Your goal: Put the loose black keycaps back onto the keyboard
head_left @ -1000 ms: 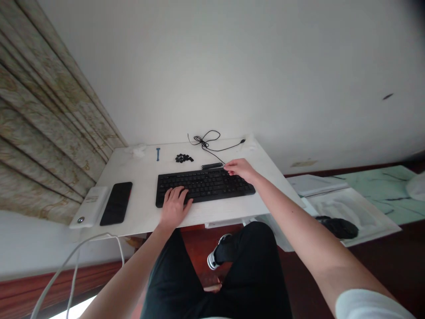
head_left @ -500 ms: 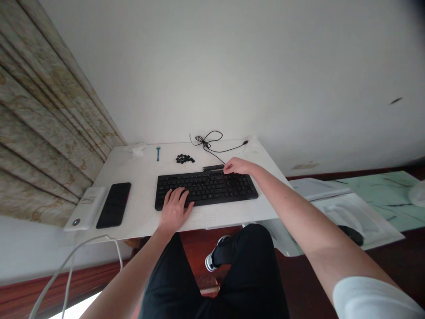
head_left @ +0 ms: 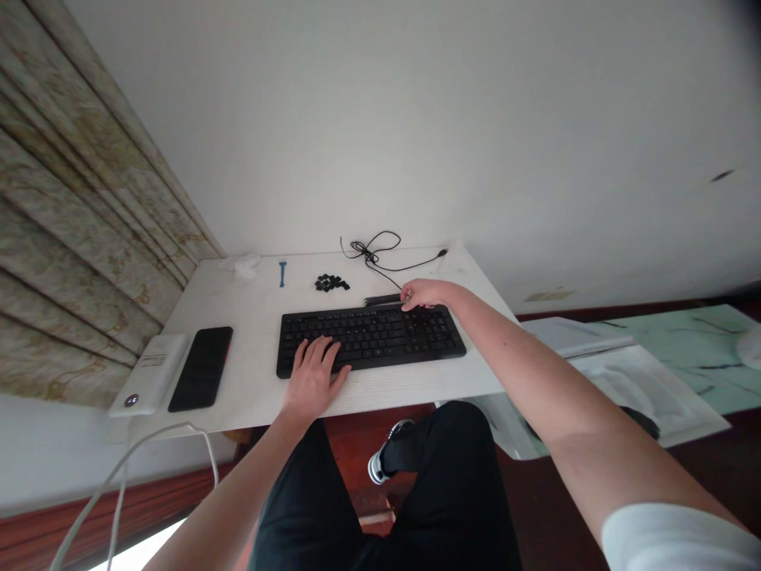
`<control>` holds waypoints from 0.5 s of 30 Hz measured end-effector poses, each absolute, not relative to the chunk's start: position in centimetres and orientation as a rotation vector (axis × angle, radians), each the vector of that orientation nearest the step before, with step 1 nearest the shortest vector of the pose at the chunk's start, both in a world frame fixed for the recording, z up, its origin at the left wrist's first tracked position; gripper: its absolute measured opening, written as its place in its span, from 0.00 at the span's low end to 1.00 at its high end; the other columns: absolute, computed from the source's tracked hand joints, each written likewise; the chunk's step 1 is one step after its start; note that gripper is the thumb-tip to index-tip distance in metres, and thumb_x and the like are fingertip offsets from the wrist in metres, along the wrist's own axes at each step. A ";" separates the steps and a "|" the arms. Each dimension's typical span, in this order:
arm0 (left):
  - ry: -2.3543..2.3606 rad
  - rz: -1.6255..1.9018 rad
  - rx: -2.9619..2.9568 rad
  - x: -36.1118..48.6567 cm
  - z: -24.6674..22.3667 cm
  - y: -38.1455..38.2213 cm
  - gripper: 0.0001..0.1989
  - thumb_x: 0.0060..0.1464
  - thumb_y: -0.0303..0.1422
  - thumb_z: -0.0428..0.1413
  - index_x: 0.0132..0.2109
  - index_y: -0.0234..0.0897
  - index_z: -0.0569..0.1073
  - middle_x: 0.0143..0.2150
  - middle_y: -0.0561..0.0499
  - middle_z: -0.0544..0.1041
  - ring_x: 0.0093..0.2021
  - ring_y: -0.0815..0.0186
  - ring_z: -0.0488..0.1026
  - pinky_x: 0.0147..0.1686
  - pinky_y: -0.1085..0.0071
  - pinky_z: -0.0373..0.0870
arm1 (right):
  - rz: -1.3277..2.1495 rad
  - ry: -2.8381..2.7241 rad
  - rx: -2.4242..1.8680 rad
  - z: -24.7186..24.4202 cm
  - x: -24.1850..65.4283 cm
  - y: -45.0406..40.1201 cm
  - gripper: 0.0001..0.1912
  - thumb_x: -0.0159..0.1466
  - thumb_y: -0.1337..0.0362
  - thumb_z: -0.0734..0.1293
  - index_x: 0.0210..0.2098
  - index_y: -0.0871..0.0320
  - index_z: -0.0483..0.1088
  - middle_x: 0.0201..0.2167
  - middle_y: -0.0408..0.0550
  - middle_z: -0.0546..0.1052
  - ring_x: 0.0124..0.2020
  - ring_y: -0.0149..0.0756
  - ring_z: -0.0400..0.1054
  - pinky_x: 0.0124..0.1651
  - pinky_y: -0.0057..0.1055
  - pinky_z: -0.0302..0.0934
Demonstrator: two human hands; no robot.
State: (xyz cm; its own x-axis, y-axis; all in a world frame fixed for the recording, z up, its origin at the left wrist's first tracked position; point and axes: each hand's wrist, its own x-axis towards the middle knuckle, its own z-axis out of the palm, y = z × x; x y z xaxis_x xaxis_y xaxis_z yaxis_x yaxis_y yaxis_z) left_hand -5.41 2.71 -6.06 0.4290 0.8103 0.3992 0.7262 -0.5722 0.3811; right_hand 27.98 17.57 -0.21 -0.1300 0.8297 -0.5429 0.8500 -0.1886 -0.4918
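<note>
A black keyboard (head_left: 380, 349) lies flat on the white desk. My left hand (head_left: 312, 377) rests on its front left part, fingers stretched out over the keys and thumb apart. At the keyboard's back edge, above the number keys, my right hand (head_left: 421, 293) is closed in a pinch; what sits between the fingertips is hidden. A slim black bar (head_left: 382, 300) lies behind the keyboard and ends at those fingertips. The keyboard's black cable (head_left: 372, 258) runs from there to a loose bundle. Behind the keyboard is a small pile of black keycaps (head_left: 330, 283).
To the left lie a black phone (head_left: 202, 369) and a white box-like device (head_left: 151, 373). A small blue tool (head_left: 282, 274) and crumpled clear plastic (head_left: 243, 266) are at the back. Right of the desk, a lower surface holds a white tray (head_left: 671, 396).
My right hand has turned slightly at the keyboard's back edge, its thumb now lower. The left hand stays on the keys, and the view has shifted a little.
</note>
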 end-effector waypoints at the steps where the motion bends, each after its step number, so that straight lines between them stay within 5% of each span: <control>1: 1.373 0.826 2.536 -5.4 -6.1 2.7 0.21 0.61 0.41 0.54 0.58 0.38 0.70 0.58 0.36 0.72 0.62 0.47 0.65 0.65 0.45 0.51 | -1.250 1.972 2.047 -0.2 28.0 17.6 0.19 0.46 0.60 0.78 0.36 0.57 0.76 0.30 0.46 0.76 0.22 0.29 0.63 0.26 0.27 0.58; 15: 1.463 0.803 2.677 -5.3 -5.8 2.7 0.19 0.63 0.40 0.52 0.57 0.36 0.71 0.56 0.40 0.74 0.59 0.52 0.69 0.64 0.48 0.58 | -1.136 2.263 2.187 -0.8 27.9 14.9 0.10 0.50 0.64 0.75 0.32 0.58 0.78 0.28 0.44 0.78 0.33 0.36 0.70 0.38 0.30 0.61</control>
